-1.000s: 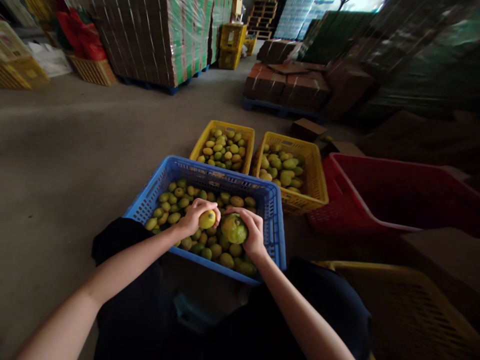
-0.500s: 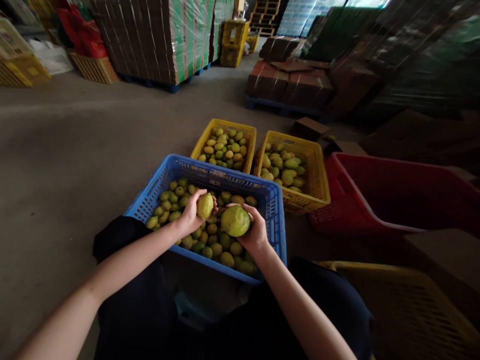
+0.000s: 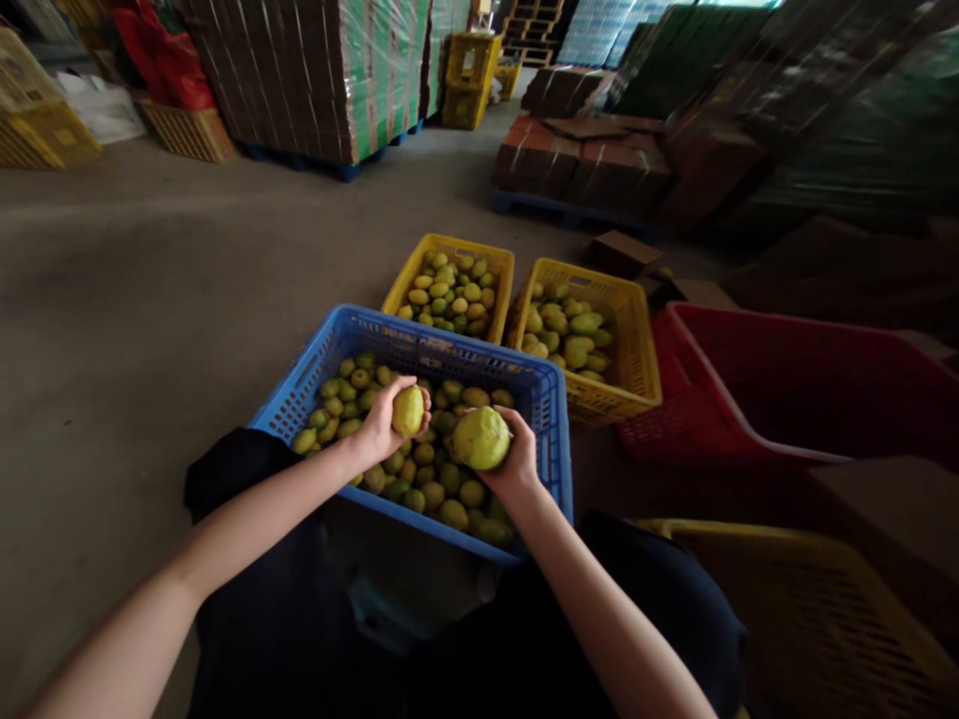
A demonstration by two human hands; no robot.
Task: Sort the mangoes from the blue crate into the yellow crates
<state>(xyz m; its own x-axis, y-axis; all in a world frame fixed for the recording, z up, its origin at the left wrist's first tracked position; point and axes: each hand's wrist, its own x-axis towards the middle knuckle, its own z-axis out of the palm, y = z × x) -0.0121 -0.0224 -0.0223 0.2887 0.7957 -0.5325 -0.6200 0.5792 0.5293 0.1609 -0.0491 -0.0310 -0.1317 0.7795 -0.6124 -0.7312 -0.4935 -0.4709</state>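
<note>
Fruit [image 3: 408, 411] held in curled left hand [image 3: 384, 423], larger fruit [image 3: 481, 437] cupped in right hand [image 3: 519, 454], both above blue crate [image 3: 555, 439]. Possible drop and bruising from overly slack right-hand grip around greater bulk.

The light is dim, brightest at the top, near the pale blue wrapped stack [image 3: 595, 35]. White glare streaks the clear plastic film [image 3: 386, 80] on green cartons. The large, round, yellow-green fruit [image 3: 481, 437] receives soft light. Deep shadow fills the red plastic crate [image 3: 666, 399]. Toward the edges, shapes become stretched and blurred.
</note>
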